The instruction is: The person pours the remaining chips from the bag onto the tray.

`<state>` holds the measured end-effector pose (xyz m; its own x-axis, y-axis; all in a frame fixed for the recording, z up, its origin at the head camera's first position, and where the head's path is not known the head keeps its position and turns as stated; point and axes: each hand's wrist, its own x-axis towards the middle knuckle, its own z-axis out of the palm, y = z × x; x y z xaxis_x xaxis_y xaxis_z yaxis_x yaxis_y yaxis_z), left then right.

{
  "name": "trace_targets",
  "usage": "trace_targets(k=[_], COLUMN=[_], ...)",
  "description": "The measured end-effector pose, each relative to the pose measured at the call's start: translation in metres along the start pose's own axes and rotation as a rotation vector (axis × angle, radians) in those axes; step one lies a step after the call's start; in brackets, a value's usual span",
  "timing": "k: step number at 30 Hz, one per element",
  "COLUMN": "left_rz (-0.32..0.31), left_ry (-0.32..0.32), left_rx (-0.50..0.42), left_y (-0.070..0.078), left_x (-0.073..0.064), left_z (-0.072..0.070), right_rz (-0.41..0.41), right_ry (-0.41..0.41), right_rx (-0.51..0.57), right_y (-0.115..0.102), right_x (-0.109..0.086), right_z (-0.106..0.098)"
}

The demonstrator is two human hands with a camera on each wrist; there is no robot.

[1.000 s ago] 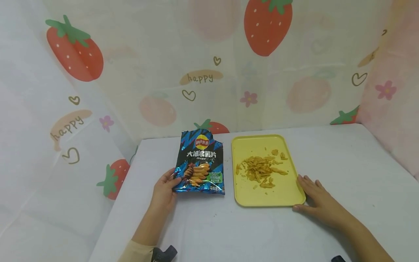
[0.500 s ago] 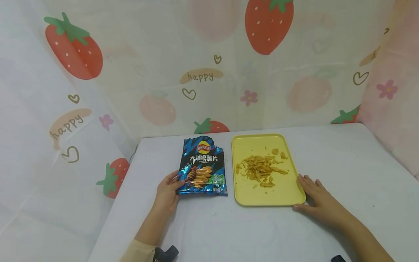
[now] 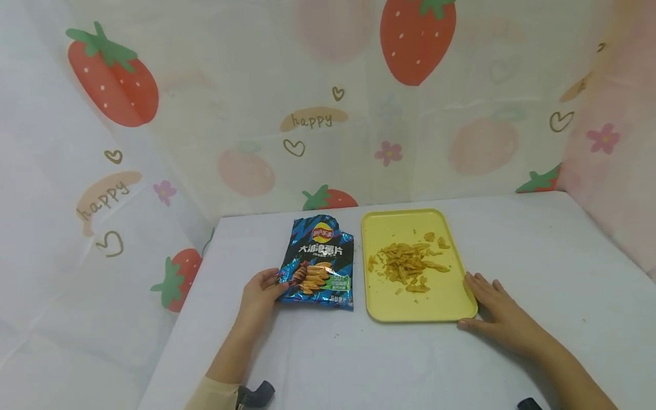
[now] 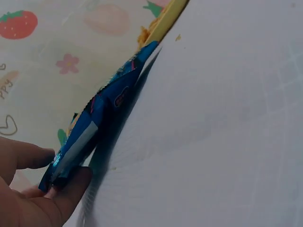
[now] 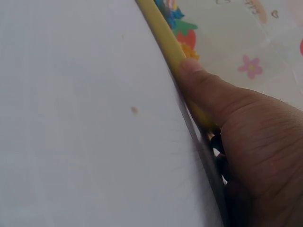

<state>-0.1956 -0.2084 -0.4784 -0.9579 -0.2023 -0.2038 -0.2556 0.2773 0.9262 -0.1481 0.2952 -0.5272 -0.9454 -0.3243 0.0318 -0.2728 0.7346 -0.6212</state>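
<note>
A blue and black chip bag (image 3: 322, 265), torn at its top right corner, lies flat on or just above the table left of the tray. My left hand (image 3: 258, 293) pinches its lower left edge. The left wrist view shows the thumb and fingers on either side of the bag (image 4: 97, 116). To the right is a yellow tray (image 3: 420, 310) with a heap of broken chips (image 3: 405, 262) on it. My right hand (image 3: 504, 313) rests against the tray's lower right corner, fingers extended. In the right wrist view, its thumb touches the tray's rim (image 5: 161, 33).
A white cloth covers the table (image 3: 389, 364), with small crumbs on it near the tray. Behind stands a backdrop (image 3: 246, 97) printed with strawberries, and it continues along the left and right sides.
My left hand has brought the bag slightly right and towards me, its top edge now lower in the head view. The right hand and the tray have stayed in place.
</note>
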Motion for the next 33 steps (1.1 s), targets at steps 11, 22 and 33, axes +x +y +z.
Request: trace_targets(k=[11,22,33], left_rz=[0.064,0.124,0.272], left_ry=[-0.068,-0.155,-0.191], left_rx=[0.28,0.394,0.628], left_y=[-0.002,0.001,0.015], left_x=[-0.005,-0.008,-0.014], left_z=[-0.01,-0.028,-0.043], right_rz=[0.062,0.009,-0.017], right_ry=[-0.046,-0.019,0.023], right_rx=[0.044,-0.041,-0.15], right_y=[-0.003,-0.005,-0.008], right_x=[0.006,0.015,0.01], right_z=[-0.006,-0.015,-0.022])
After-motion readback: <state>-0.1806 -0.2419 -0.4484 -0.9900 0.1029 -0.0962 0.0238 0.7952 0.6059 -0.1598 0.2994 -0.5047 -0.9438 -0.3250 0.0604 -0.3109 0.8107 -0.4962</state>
